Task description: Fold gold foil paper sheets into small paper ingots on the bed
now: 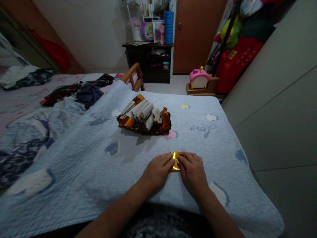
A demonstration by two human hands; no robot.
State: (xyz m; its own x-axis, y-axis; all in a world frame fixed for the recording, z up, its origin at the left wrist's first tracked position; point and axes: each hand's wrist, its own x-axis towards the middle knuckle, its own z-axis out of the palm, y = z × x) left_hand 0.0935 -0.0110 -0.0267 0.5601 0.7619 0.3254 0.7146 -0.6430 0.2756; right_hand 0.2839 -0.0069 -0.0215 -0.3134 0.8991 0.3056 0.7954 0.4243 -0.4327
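- Left hand (158,168) and right hand (194,169) rest, fingers bent, on a gold foil piece (176,162); whether they grip cannot be told.
- It lies on the blue quilt (138,154).
- Even pressure from both sides should keep it steady.

Hands: two, one left hand (158,169) plus one right hand (194,169). Gold piece (176,162) under the fingers: one. Pile of folded gold-and-white papers (146,115): one (layers overlap too much for a sheet count). Pale blue quilt (81,165): one. Heart prints (112,148) on it: at least seven. Pink toy (199,79): one. Brown door (198,36): one, one knob (180,25). Blue cylinder (169,28): one.
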